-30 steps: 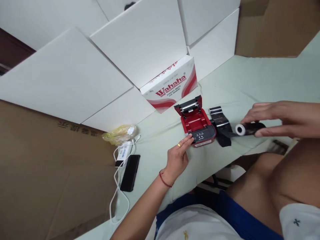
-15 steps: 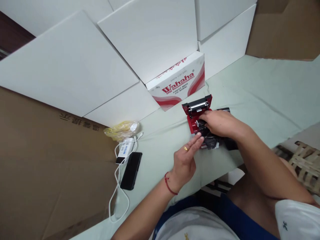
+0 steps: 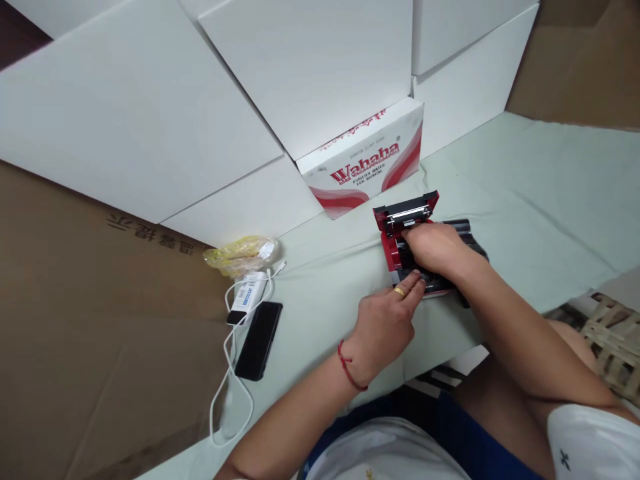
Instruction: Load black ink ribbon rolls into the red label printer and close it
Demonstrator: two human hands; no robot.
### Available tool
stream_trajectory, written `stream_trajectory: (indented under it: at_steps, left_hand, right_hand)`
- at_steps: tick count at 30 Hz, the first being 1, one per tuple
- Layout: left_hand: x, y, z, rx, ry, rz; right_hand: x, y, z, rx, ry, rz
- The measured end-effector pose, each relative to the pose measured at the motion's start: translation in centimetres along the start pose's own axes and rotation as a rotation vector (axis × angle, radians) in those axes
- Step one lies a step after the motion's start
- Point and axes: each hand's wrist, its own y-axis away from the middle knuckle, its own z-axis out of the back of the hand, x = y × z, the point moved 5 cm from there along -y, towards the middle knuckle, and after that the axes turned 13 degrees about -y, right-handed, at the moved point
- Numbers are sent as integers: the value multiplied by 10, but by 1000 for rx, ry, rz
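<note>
A small red and black device with its hinged lid raised rests on the cloth-covered table; it looks like a compact printer, but I cannot be sure. My right hand reaches into its open body from the right, fingers bent down and mostly hidden. What they grip in there I cannot make out. At the device's front edge, my left hand lays two stretched fingers on the dark, shiny part, holding nothing. Black glossy material shows just beyond my right hand.
Behind the device stands a white and red Wahaha carton against white panels. To the left lie a yellow clear plastic bag, a white box-shaped item, a white cable and a black phone. Cardboard borders the left side.
My right hand has sunk deeper into the device, hiding the black roll with a pale core seen before. My left fingers have slid right onto the front edge. The view has shifted slightly.
</note>
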Motion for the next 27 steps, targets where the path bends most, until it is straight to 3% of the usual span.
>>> stream_trajectory:
  at_steps: [4,9,11,15,22,27]
  left_hand:
    - [1,0,4,1,-11,1]
    - [1,4,5,-29,-1,1]
    - [1,4,5,-52,11,4]
    - [1,6,5,-72,59,26]
    - [-3,10,4,-30,68,63]
    - [0,14,0,-27,190,85]
  right_hand:
    - [-2,25,23,-111,-117,236]
    - [-9,52,59,-598,-310,370]
    - [-12,46,57,-671,-271,386]
    - [-15,32,40,-509,-195,388]
    - [-28,60,11,-257,-103,300]
    - [-25,74,-10,-245,-65,343]
